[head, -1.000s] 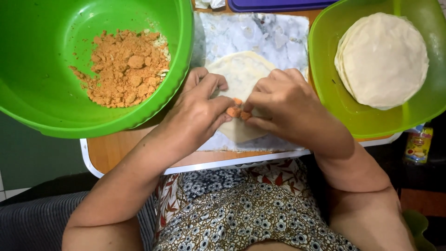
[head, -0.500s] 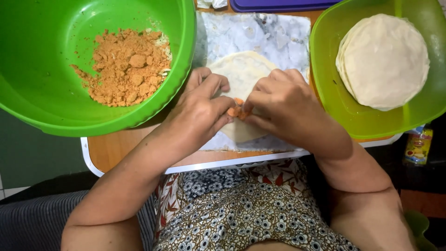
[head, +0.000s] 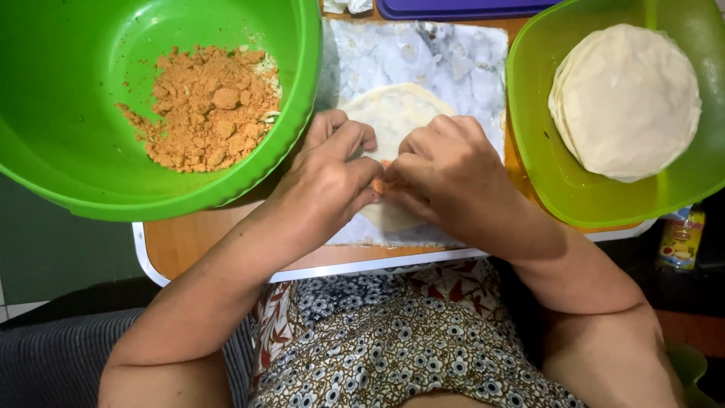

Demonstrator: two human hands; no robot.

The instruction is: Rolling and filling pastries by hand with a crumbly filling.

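Two hands, left (head: 332, 177) and right (head: 453, 170), are pinched together on one filled dough round (head: 393, 121), laid on one floured sheet (head: 453, 64) on the tabletop (head: 181, 242). Two green bowls are listed: one (head: 68, 143) with orange crumbs (head: 208, 106), one (head: 544, 159) with stacked wrappers (head: 627, 98).

So the whole setup sits on a small wooden table (head: 177, 245) with a white rim. A big green bowl (head: 68, 136) hangs over the left edge, and a lime green bowl (head: 544, 166) does the same on the right. Between them there's a floury plastic sheet (head: 453, 68) running from the far edge to the near edge. A purple lid-like thing (head: 461, 7) pokes in at the far edge, mostly cut off.
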